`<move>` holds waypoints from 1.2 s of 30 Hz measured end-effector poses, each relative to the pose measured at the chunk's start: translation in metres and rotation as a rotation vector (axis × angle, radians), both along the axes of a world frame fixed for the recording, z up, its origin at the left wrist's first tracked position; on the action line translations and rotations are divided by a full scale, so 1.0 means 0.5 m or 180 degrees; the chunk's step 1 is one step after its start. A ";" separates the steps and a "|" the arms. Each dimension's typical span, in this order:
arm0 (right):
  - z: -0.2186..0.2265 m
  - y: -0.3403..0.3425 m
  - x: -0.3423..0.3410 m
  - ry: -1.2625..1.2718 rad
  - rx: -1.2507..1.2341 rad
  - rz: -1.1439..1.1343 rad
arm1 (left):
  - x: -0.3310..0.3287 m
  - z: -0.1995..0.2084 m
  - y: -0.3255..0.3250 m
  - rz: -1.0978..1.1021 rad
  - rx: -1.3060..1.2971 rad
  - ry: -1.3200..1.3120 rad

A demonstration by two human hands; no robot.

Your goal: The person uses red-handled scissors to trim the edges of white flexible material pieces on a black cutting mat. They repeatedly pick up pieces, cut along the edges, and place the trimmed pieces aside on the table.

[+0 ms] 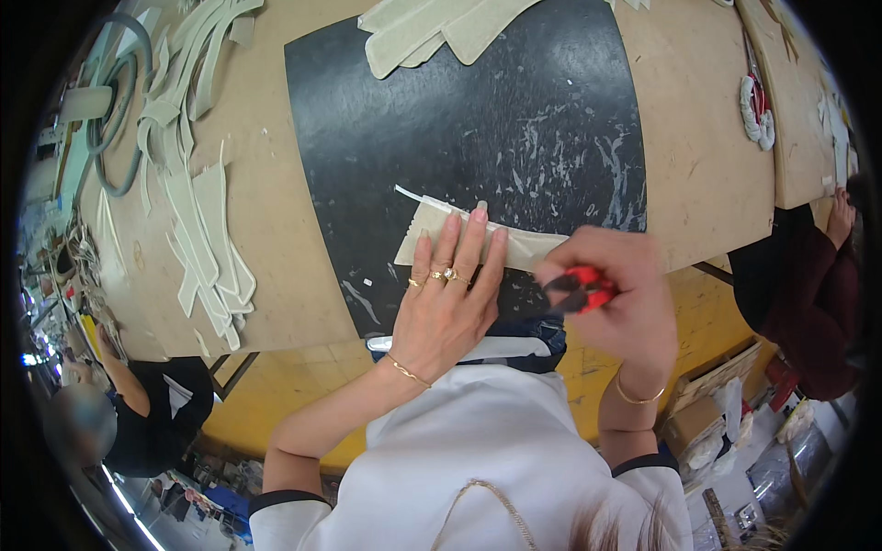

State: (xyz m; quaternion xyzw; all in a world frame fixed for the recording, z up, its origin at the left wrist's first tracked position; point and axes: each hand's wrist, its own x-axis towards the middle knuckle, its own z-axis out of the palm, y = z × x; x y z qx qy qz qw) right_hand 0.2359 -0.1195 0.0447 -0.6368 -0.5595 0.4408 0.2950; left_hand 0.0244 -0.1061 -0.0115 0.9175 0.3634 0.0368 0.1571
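A cream strip of soft sheet material (pixel 423 225) lies across the black mat (pixel 404 129) near its front edge. A thin white cord (pixel 410 194) runs along its upper edge and sticks out past the left end. My left hand (pixel 447 285) rests flat on the strip with its fingers stretched out. At the strip's right end, my right hand (pixel 616 285) is closed round a red-and-black hand tool (pixel 584 289). Motion blurs this hand and the tool, so the tool's exact kind is unclear. Whether these fingers also touch the strip cannot be made out.
More cream pieces lie at the mat's far edge (pixel 432 32) and in a long pile (pixel 207 211) on the left of the wooden table (pixel 266 174). Red-handled scissors (pixel 757 110) lie at the far right. Other people sit at both sides, one's hand (pixel 841 219) at right.
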 end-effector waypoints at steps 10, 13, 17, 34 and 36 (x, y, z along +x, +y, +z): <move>-0.048 -0.032 0.062 -0.0397 -0.0381 -0.0434 | 0.005 -0.003 0.011 -0.0065 0.0078 0.0135; -0.049 -0.033 0.062 -0.0488 -0.0441 -0.0455 | 0.008 -0.001 0.012 -0.0063 0.0033 0.0112; -0.044 -0.032 0.062 -0.0555 -0.0574 -0.0432 | 0.013 0.000 0.008 0.0007 -0.0105 0.0073; -0.043 -0.025 0.049 -0.0889 -0.0631 -0.0546 | 0.045 0.005 -0.011 0.0353 -0.0169 0.0062; -0.044 -0.027 0.048 -0.0933 -0.0642 -0.0522 | 0.044 0.003 -0.013 0.0387 -0.0231 0.0030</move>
